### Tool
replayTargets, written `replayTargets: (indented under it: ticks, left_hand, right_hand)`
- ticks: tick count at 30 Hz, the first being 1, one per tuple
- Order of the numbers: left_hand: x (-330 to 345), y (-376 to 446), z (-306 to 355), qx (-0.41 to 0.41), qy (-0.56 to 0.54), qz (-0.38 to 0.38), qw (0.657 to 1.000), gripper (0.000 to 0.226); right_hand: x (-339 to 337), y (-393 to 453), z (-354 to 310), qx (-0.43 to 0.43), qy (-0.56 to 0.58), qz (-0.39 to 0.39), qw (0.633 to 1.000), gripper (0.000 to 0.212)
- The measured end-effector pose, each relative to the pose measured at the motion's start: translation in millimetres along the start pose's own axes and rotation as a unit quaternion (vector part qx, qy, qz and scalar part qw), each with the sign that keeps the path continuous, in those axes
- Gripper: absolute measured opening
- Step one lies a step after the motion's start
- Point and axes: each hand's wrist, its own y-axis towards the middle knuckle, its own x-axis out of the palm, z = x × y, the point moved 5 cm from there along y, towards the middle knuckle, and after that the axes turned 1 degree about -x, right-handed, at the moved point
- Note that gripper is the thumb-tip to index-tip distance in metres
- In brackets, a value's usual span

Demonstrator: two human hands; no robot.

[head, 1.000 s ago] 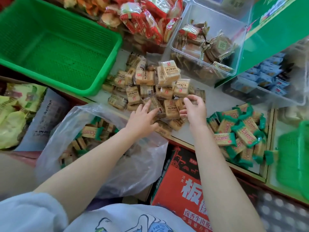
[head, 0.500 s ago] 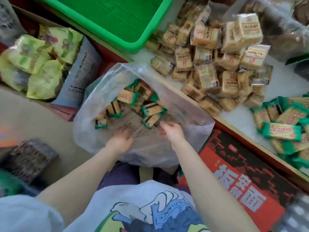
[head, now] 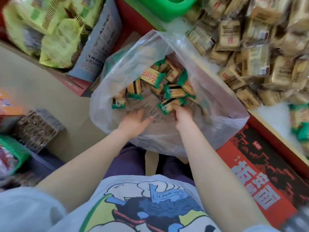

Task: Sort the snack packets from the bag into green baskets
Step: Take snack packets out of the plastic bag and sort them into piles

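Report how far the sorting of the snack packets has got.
Done: a brown-wrapped pile and some green-ended packets lie out on the white counter, though not in a basket. In hand: both hands are inside the clear bag; the right hand pinches a green-ended packet, the left hand lies open on the lining. Left: a heap of packets in the bag, and only a corner of the green basket shows.

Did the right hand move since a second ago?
Yes. The right hand left the tan packet pile on the shelf and came down into the plastic bag, where it now touches a green-edged packet.
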Motion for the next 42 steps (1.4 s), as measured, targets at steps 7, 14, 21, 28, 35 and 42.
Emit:
replayTargets:
  ticks: [7, 14, 21, 28, 35, 42]
  left_hand:
    - [-34.3, -42.3, 62.4, 0.072, -0.193, 0.043, 0.978, 0.046]
    - [-30.2, -107.1, 202.9, 0.348, -0.109, 0.059, 0.929, 0.064]
    - [-4.8, -138.6, 334.0, 0.264, -0.265, -0.085, 0.923, 0.017]
    - [81.3, -151.1, 450.3, 0.269, -0.133, -0.210, 0.930, 0.057]
    - [127.6, -112.0, 508.9, 0.223, -0.200, -0.027, 0.954, 0.027]
    - [167.1, -57.2, 529.0, 0.258, 0.094, -0.029, 0.961, 0.068]
  right_hand:
    - [-56.8, -80.0, -6.7, -0.049, -0.037, -0.115, 0.991, 0.016]
    - [-144.9, -157.4, -48.2, -0.190, 0.112, -0.160, 0.962, 0.036]
    - [-314.3, -182.6, -53.1, -0.256, 0.205, -0.056, 0.943, 0.018]
    - [-440.6, -189.8, -28.3, -0.323, 0.121, -0.054, 0.937, 0.026]
    - [-536.7, -131.8, -24.2, -0.242, 0.234, 0.098, 0.937, 0.015]
    - [-554.0, -48.7, -81.9, -0.181, 0.319, 0.084, 0.926, 0.020]
